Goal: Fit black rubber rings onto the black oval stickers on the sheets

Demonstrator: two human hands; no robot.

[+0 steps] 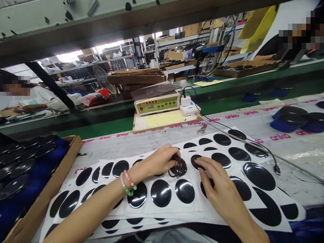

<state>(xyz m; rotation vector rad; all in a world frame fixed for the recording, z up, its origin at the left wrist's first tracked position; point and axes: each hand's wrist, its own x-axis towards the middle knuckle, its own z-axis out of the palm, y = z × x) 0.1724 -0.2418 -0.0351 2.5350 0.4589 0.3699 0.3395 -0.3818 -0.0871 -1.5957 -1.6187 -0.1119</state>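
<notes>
My left hand [165, 158], with a pink and green beaded bracelet at its wrist, has its fingers closed on a bundled black cable [178, 167]. The bundle rests over a black disc on a white sheet of round glossy black stickers [161, 193]. To its right, my right hand [219, 180] reaches over the same sheet, thumb and forefinger apart. Its fingertips are at the edge of a black round sticker [195, 162], partly covered by the fingers. Whether they grip that sticker's edge is hard to make out. More sticker sheets lie underneath.
A cardboard box [76, 143] of black-and-blue round items stands left. Behind is a control box [157, 104] beside a white power adapter [188, 107]. A black cable with a plug [277, 168] and a thin rod cross the right side. Blue-black round parts [291, 119] sit far right. People work opposite.
</notes>
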